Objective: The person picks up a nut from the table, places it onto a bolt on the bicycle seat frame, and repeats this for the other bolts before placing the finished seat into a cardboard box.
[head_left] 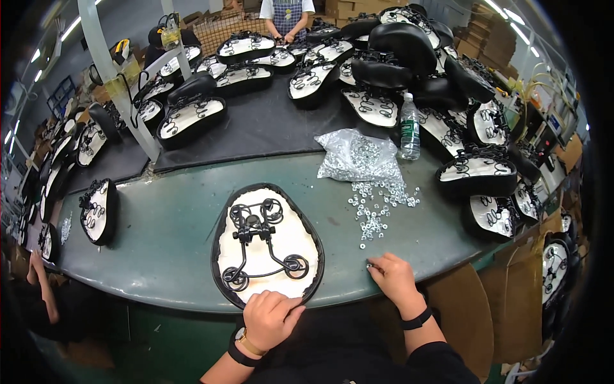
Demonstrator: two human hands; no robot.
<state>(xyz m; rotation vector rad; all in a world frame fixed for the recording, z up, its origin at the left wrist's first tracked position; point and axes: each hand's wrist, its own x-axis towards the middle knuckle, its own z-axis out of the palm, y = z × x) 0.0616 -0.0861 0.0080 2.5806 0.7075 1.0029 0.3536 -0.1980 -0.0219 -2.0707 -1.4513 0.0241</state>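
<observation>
A bicycle saddle (267,256) lies upside down on the green table in front of me. Its white underside, black rim, coil springs and clamp (252,229) face up. My left hand (272,318) is closed over the saddle's near edge, thumb toward the right. To the right, my right hand (393,276) is just above the tabletop, thumb and forefinger pinched on a small metal nut (369,265). Beyond that hand, loose silver nuts (372,225) spill from a clear plastic bag (358,157) full of them.
A clear water bottle (410,128) stands beside the bag. Many saddles are heaped at the far right (476,173), and one saddle (99,212) rests at the left. A metal post (118,83) rises at the far left. Other people (286,18) work across and to the left.
</observation>
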